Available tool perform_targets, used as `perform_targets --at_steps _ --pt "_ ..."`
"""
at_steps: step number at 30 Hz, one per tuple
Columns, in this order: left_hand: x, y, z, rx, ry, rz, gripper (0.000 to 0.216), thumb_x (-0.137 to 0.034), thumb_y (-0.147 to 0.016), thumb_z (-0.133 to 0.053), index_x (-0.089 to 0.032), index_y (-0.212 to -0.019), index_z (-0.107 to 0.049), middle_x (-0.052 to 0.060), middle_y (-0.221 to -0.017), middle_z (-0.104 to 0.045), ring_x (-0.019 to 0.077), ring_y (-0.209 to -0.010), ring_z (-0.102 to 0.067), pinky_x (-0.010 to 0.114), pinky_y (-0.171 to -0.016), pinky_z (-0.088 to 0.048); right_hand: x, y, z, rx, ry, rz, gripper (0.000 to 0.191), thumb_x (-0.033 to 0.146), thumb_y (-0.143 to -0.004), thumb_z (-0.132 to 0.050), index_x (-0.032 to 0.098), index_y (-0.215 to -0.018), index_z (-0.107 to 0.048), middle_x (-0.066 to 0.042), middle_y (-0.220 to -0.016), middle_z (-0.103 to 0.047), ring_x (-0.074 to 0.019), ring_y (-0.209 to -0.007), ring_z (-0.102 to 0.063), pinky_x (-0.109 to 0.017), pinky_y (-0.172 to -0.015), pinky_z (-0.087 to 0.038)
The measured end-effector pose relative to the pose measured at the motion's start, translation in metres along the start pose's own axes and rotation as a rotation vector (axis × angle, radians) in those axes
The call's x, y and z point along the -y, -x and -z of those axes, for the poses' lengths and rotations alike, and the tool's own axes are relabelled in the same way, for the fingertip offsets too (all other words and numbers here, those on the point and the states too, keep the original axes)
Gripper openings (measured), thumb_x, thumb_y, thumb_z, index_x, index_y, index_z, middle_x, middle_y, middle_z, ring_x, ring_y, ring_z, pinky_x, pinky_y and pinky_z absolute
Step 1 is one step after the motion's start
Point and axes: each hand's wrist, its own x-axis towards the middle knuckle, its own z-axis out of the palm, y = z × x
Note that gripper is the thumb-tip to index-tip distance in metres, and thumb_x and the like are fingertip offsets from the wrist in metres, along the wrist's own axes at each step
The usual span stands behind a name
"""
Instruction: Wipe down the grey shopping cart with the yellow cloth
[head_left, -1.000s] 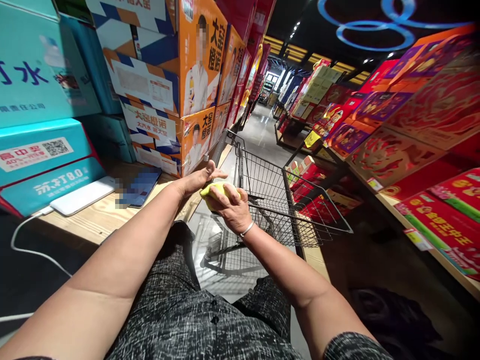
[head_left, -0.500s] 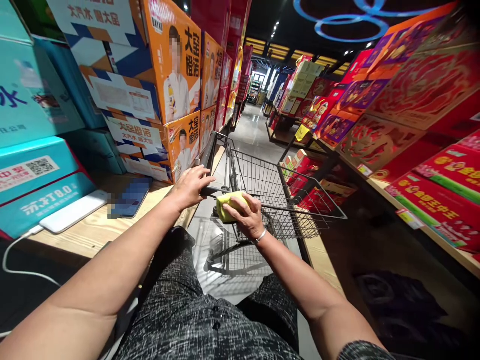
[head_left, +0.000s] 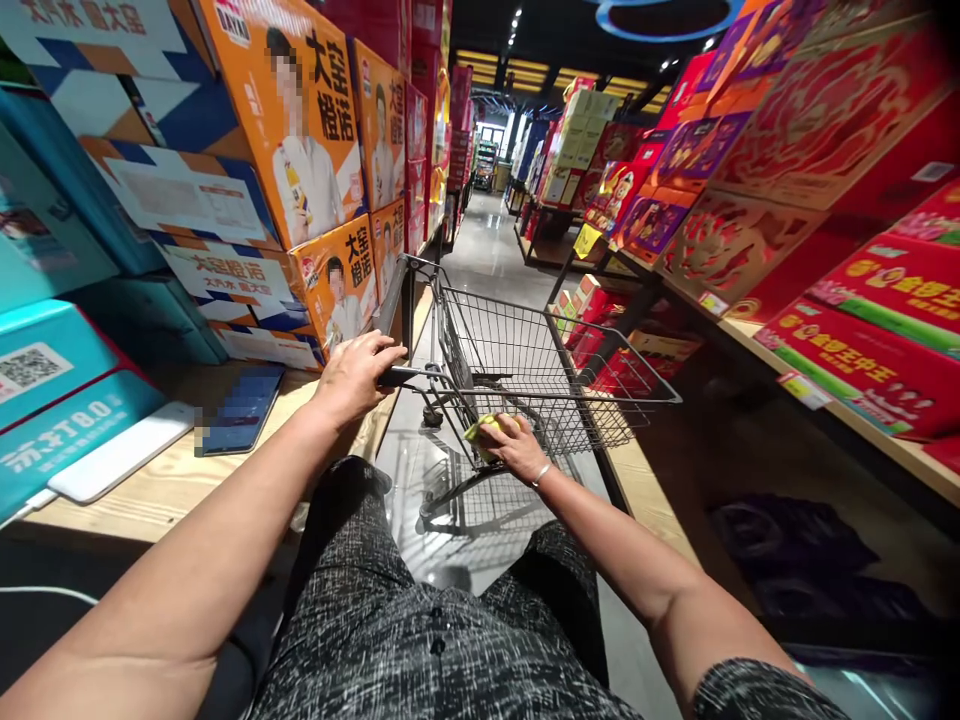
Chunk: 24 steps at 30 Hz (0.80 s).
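A wire shopping cart [head_left: 525, 370] stands in the aisle in front of my knees. My left hand [head_left: 356, 375] is closed around the cart's dark handle bar [head_left: 409, 376] at its left end. My right hand [head_left: 517, 447] is lower, pressing a yellow cloth [head_left: 480, 430] against the cart's near lower frame, fingers curled over it. A thin bracelet circles my right wrist. My legs in dark patterned trousers fill the bottom of the view.
On the left, a wooden shelf [head_left: 172, 470] carries a phone [head_left: 240, 420], a white power bank [head_left: 120, 465] with a cable, teal boxes [head_left: 52, 390] and orange cartons [head_left: 300, 170]. Red gift boxes [head_left: 825, 230] line the right shelves. The glossy aisle floor [head_left: 495, 255] runs ahead.
My left hand has taken hold of the cart handle. My right hand with the yellow cloth has moved from the handle down to the cart's lower frame. The view has tilted slightly downward.
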Motion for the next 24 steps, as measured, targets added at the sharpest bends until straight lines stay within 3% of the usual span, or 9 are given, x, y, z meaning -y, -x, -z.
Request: perform_targets --at_steps 3,7,10,13,18,21,24 --pt "-0.014 -0.002 0.013 0.087 -0.12 0.051 0.082 -0.026 -0.074 -0.084 -0.027 -0.148 -0.051 0.014 -0.154 -0.048 0.0364 -0.147 -0.036 0.059 -0.12 -0.024 -0.003 0.014 0.013 -0.147 0.144 0.008 0.037 0.012 -0.09 -0.063 0.035 -0.116 -0.075 -0.001 -0.126 -0.07 -0.027 -0.124 -0.055 -0.049 -0.105 -0.046" --pt "-0.056 -0.013 0.018 0.16 -0.233 -0.019 0.099 -0.033 -0.074 -0.086 -0.024 -0.159 -0.036 0.015 -0.167 -0.027 0.0411 -0.155 -0.016 0.068 -0.121 -0.008 0.021 -0.026 0.036 -0.411 0.217 -0.039 0.048 0.01 -0.09 -0.06 0.035 -0.13 -0.068 -0.004 -0.138 -0.061 -0.0276 -0.134 -0.044 -0.046 -0.106 -0.042" --pt "-0.085 -0.022 0.001 0.193 -0.211 -0.149 0.093 -0.034 -0.079 -0.081 -0.021 -0.159 -0.037 0.014 -0.165 -0.031 0.0382 -0.154 -0.021 0.065 -0.122 -0.008 0.036 -0.065 0.041 -0.337 0.166 -0.069 0.05 0.012 -0.087 -0.063 0.033 -0.132 -0.067 -0.005 -0.14 -0.061 -0.0269 -0.129 -0.045 -0.046 -0.104 -0.041" --pt "-0.093 -0.024 -0.017 0.158 -0.175 -0.176 0.084 -0.028 -0.082 -0.075 -0.019 -0.157 -0.038 0.015 -0.159 -0.042 0.0343 -0.147 -0.036 0.057 -0.122 -0.017 0.03 -0.078 0.039 -0.17 0.111 -0.078 0.053 0.011 -0.082 -0.064 0.032 -0.131 -0.068 -0.006 -0.14 -0.062 -0.0263 -0.121 -0.048 -0.045 -0.099 -0.04" --pt "-0.075 -0.021 -0.029 0.12 -0.167 -0.214 0.095 -0.03 -0.078 -0.081 -0.019 -0.159 -0.033 0.016 -0.16 -0.04 0.032 -0.144 -0.039 0.045 -0.117 -0.028 -0.034 -0.029 0.055 -0.135 0.062 -0.136 0.074 0.0 -0.065 -0.058 0.031 -0.132 -0.068 -0.006 -0.14 -0.061 -0.0272 -0.121 -0.05 -0.045 -0.098 -0.041" --pt "-0.069 -0.022 -0.033 0.114 -0.189 -0.221 0.089 -0.032 -0.075 -0.084 -0.02 -0.153 -0.042 0.016 -0.16 -0.04 0.0323 -0.144 -0.038 0.047 -0.116 -0.026 -0.089 0.021 0.081 -0.153 0.055 -0.236 0.076 0.0 -0.061 -0.054 0.028 -0.129 -0.069 -0.007 -0.136 -0.062 -0.0264 -0.119 -0.054 -0.046 -0.101 -0.042" --pt "-0.071 -0.024 -0.034 0.101 -0.203 -0.234 0.074 -0.033 -0.075 -0.084 -0.022 -0.142 -0.053 0.016 -0.159 -0.041 0.0326 -0.142 -0.04 0.051 -0.114 -0.026 -0.129 0.063 0.104 -0.202 0.111 -0.442 0.071 0.002 -0.06 -0.053 0.023 -0.125 -0.071 -0.01 -0.131 -0.063 -0.0268 -0.116 -0.054 -0.046 -0.101 -0.042"
